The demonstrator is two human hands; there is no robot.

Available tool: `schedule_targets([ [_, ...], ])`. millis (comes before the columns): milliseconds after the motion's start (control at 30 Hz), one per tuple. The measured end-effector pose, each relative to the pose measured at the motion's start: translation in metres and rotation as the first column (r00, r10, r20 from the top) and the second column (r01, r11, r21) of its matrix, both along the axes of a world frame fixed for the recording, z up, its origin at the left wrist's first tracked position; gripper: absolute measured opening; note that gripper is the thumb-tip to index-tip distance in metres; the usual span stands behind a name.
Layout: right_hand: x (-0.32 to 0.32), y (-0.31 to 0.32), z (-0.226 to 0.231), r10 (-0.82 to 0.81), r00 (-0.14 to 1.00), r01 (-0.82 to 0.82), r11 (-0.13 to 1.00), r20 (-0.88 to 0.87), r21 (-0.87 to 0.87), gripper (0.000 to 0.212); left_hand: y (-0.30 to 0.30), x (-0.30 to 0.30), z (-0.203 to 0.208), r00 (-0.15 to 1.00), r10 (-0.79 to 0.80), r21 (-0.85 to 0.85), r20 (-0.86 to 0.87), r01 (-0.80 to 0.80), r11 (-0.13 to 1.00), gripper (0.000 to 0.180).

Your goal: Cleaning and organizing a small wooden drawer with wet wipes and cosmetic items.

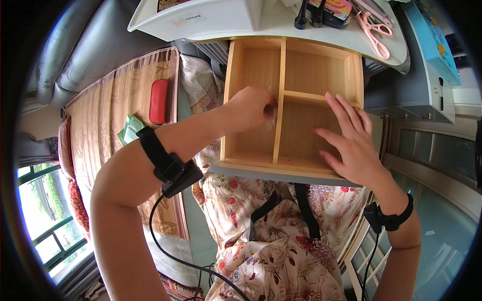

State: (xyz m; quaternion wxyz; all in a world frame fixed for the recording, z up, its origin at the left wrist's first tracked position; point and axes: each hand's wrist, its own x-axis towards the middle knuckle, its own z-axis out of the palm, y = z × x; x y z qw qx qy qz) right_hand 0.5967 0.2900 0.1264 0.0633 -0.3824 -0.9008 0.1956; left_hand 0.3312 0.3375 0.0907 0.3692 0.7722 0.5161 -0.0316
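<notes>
Drawer (281, 173) of pale wood stands pulled out below the white bench (278, 31). The left hand (255, 108) is curled over the left compartment (251, 143), beside the long divider (282, 65); whether it grips anything I cannot tell. The right hand (354, 143) spreads open above the front right compartment (301, 133). Light strokes along the divider, with the other hand steadying the drawer, would probably work best.

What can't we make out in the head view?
Head view:
Whether the left hand holds anything: curled in and blurred.
Part of the drawer's right wall: behind the right hand.
The rest of the white box: cut off by the top edge.
Part of the green packet: behind the left wristband.
</notes>
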Motion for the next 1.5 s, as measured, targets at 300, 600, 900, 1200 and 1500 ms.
schedule_targets([
  [300,0.001,0.000,-0.001,-0.007,1.000,0.007,1.000,-0.002,0.008,0.037,-0.028,0.000,0.004,0.978,-0.169,-0.297,0.120,0.197,0.934,0.024],
  [600,0.002,-0.001,-0.001,-0.027,0.999,0.028,0.999,-0.031,0.036,0.034,-0.024,0.009,0.013,0.904,-0.428,-0.319,-0.018,0.400,0.859,0.024],
  [900,0.004,-0.002,-0.004,-0.025,0.998,0.027,0.999,-0.051,0.046,0.032,-0.026,-0.001,0.016,0.710,-0.616,-0.242,-0.341,0.567,0.788,0.015],
  [1200,0.003,-0.002,-0.004,-0.024,0.997,0.028,0.998,-0.074,0.050,0.032,-0.033,-0.004,0.006,0.666,-0.625,-0.164,-0.408,0.620,0.768,0.013],
  [1500,0.002,-0.002,-0.003,-0.035,0.997,0.039,0.998,-0.067,0.050,0.033,-0.039,0.007,0.000,0.986,-0.115,-0.219,-0.121,0.086,0.972,0.018],
])
